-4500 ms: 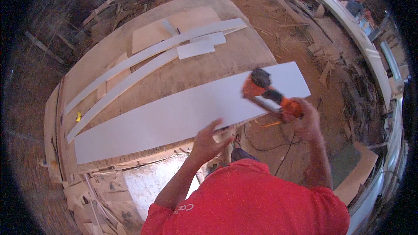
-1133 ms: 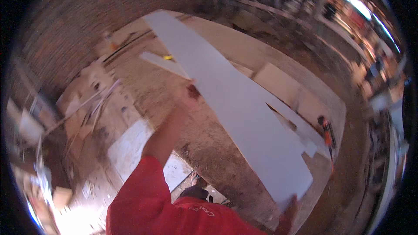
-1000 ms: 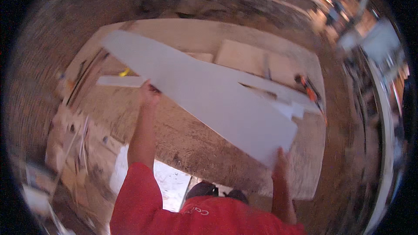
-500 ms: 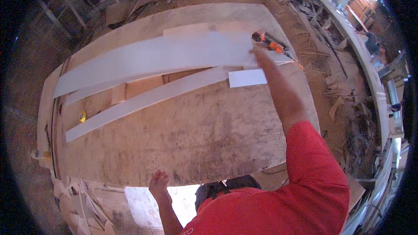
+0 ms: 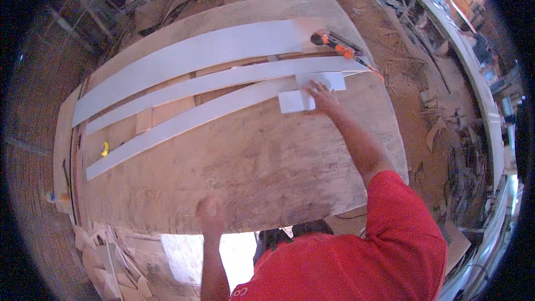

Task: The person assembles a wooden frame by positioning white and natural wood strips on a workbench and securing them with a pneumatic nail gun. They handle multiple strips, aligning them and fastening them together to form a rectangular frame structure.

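My right hand reaches over the tabletop, fingers spread on small white panels. One panel lies at its left, and another shows past its fingers. Behind them run two narrow white strips, a front one and a middle one. A wide white board lies farther back. My left hand is over the table's near edge, smeared by motion, and its fingers cannot be made out. An orange and black power drill rests beyond my right hand.
The large wooden table bears a yellow tape measure at its left and brown board pieces between the strips. Wood scraps litter the floor on the right. A long bench stands beyond them.
My right hand has come back from the wide board's right end onto the small white panels. The wide board now sits farther back and left, showing the middle strip. My left hand has risen slightly.
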A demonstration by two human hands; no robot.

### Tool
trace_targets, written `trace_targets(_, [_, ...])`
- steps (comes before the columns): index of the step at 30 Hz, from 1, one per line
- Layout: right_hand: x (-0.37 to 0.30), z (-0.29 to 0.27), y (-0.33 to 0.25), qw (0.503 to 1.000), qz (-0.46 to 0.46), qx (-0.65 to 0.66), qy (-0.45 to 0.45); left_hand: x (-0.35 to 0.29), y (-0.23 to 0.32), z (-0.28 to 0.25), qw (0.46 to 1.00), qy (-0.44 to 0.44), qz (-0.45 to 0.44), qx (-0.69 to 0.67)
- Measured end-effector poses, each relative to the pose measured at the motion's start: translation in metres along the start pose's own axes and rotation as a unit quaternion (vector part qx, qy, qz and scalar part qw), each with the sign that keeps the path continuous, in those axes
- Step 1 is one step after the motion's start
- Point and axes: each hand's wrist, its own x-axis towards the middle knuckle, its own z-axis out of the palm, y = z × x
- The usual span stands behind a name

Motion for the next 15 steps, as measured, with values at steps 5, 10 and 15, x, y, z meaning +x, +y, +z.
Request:
trace_targets(5, [-0.006,-0.034,0.012,0.997,-0.031,-0.069,0.014,0.185,0.019,0.060,0.996,-0.066,0.028,-0.045])
trace_targets(10, [0.010,-0.033,0.012,0.997,-0.042,-0.063,-0.034,0.293,0.031,0.131,0.987,-0.108,0.119,0.019])
trace_targets(15, [-0.030,-0.002,0.021,0.997,-0.061,-0.042,0.025,0.314,0.009,0.189,0.976,-0.216,0.030,0.015])
